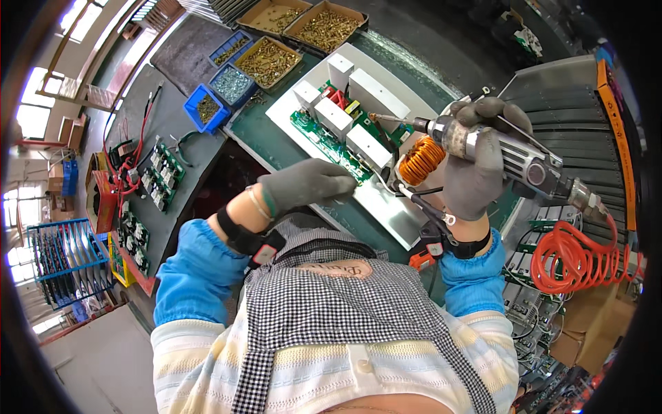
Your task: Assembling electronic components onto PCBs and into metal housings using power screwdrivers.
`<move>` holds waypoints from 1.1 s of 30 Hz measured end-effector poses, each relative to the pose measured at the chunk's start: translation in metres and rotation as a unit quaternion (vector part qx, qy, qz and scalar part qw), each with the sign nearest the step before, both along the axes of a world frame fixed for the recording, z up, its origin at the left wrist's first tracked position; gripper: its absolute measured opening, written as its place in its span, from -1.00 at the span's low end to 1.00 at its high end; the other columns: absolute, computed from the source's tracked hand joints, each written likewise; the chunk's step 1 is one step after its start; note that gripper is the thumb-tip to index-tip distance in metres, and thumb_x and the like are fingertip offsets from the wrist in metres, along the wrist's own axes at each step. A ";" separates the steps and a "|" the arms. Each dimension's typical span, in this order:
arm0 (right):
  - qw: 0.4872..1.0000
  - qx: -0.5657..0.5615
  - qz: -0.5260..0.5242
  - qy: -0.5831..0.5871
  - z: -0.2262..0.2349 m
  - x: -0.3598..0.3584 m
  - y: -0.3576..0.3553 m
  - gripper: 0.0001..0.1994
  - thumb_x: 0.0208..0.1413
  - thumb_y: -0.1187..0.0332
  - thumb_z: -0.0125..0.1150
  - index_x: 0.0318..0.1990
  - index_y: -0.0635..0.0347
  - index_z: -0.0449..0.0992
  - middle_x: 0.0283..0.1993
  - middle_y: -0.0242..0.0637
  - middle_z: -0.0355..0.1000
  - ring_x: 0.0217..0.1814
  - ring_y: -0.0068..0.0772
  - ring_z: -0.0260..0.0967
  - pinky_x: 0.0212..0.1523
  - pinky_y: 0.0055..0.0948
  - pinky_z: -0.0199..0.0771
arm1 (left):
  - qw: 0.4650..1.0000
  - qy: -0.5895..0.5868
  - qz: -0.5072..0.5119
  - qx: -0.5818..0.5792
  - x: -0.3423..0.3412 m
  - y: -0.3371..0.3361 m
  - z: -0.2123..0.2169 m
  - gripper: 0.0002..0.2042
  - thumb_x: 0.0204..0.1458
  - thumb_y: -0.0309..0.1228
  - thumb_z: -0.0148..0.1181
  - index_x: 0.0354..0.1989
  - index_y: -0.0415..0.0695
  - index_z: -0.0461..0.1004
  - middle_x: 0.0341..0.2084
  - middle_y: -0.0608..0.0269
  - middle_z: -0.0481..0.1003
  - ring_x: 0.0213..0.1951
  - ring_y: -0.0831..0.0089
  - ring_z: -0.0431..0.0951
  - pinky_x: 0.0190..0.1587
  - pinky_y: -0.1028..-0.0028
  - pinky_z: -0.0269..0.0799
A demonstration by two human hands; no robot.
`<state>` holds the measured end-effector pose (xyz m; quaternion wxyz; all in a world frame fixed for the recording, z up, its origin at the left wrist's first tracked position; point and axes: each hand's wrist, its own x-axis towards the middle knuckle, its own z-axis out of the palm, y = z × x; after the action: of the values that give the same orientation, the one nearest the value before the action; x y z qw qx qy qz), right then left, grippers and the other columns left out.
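My right hand [472,185], in a grey glove, is wrapped round a silver air screwdriver [527,164]. Its long bit points left, and the tip is over the middle of a green circuit board [314,135]. White rectangular blocks stand on the board, which lies on a white metal panel [279,109]. A copper-wound coil [420,162] sits just below the bit, beside my right hand. My left hand [303,186], gloved too, hovers at the board's near edge with fingers stretched out. Nothing shows in it, though its thumb is hidden.
Blue bins [207,109] and cardboard trays [324,29] of small brass and silver fasteners stand at the back. More circuit boards [162,172] and red wires lie on the left bench. A coiled red air hose [565,259] hangs at right, near a stack of dark panels [579,124].
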<state>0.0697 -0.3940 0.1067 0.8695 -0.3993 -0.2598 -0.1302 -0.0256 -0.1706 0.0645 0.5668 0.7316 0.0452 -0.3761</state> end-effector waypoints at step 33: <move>0.945 -0.279 0.172 0.005 0.040 0.040 0.054 -0.64 0.05 0.59 0.23 0.04 0.22 0.40 -0.09 -0.25 0.48 -0.27 -0.55 0.42 -0.36 -0.53 0.46 | 0.960 0.142 0.132 -0.200 0.006 -0.048 -0.025 -0.45 0.29 -0.04 -0.09 0.17 -0.34 0.30 0.08 -0.05 0.45 0.10 0.17 0.48 0.17 0.25 0.42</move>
<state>0.1098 -0.3400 0.1464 0.7338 -0.5759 -0.3460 0.1009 -0.0193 -0.2185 0.0391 0.7343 0.5298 0.1449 -0.3989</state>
